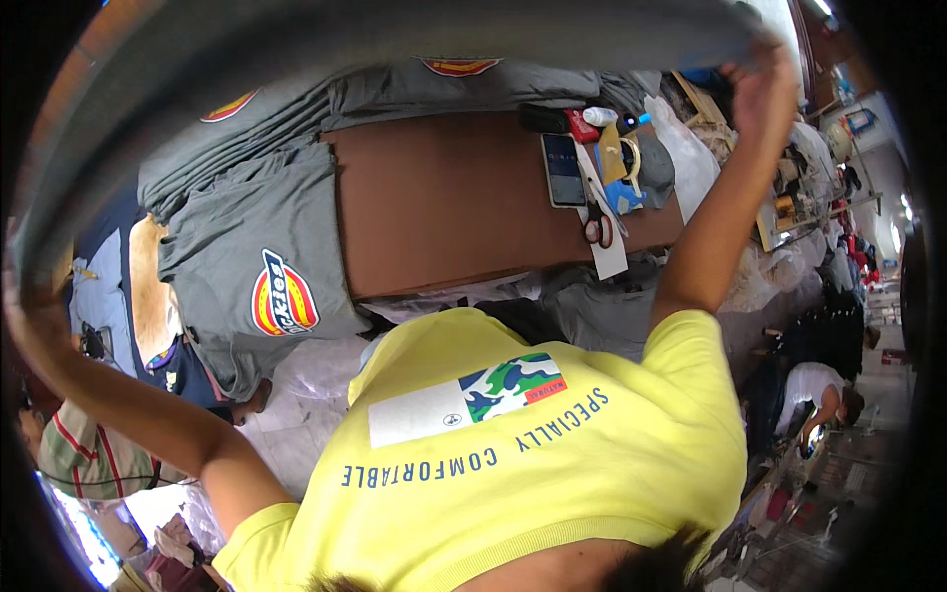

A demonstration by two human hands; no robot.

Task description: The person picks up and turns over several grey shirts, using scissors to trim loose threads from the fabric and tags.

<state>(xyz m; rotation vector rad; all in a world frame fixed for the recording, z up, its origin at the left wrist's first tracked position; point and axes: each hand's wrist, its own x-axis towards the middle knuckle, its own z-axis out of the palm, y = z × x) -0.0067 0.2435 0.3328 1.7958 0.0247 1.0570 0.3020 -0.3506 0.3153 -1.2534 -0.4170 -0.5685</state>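
Both my arms are raised wide, and a blurred grey cloth [395,39] stretches between them, arching across the top and down the left side of the view. My right hand [764,104] is closed on the cloth's right end, high at the upper right. At the far left my left hand [37,296] grips the other end; its fingers are partly lost in shadow at the rim. Beneath the cloth, a grey T-shirt [227,237] with a red and yellow printed badge lies on the table's left side. More grey shirts [444,94] are stacked along the far side.
On the brown table board [434,207] lie a phone [563,170], black-handled scissors [598,227], a tape roll [631,163] and a white bottle [599,116]. Clear plastic [316,370] lies by the near left edge. Another person [814,400] bends over work at the right.
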